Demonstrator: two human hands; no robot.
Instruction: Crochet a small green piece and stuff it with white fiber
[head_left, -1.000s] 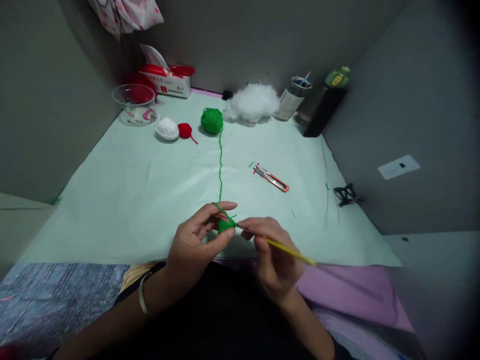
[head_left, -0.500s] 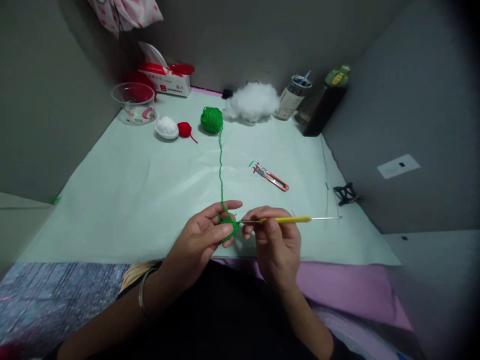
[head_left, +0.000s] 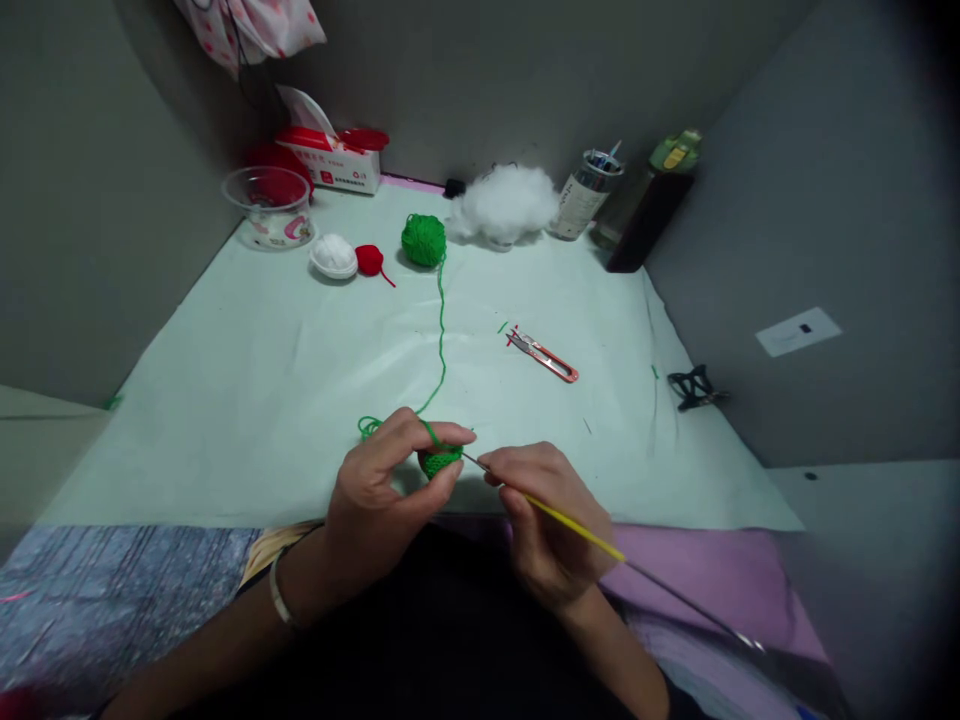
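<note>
My left hand (head_left: pixel 390 485) is closed on a small green crochet piece (head_left: pixel 441 461), held between thumb and fingers. Green yarn passes over its index finger, and a loose loop of yarn (head_left: pixel 370 427) lies behind the knuckles. From there the strand runs back to a green yarn ball (head_left: pixel 424 240). My right hand (head_left: pixel 551 520) grips a crochet hook (head_left: pixel 574 525) with a yellow handle. The hook's thin front end reaches the edge of the green piece; whether it sits inside a stitch I cannot tell. Its other metal end points down to the right.
Orange thread snips (head_left: pixel 551 357) lie mid-table near yarn scraps. Along the back stand a plastic tub (head_left: pixel 281 225), white yarn (head_left: pixel 334 257), red yarn (head_left: pixel 369 260), a tissue box (head_left: pixel 341 165), white stuffing (head_left: pixel 506 203), a pen can (head_left: pixel 585 197) and a bottle (head_left: pixel 651 205). A black claw clip (head_left: pixel 696 388) lies right.
The hook has swung from nearly level to slanting down rightward. My left hand has turned, its index finger bending over the piece. The yarn strand has slackened, and a loop now shows on the left.
</note>
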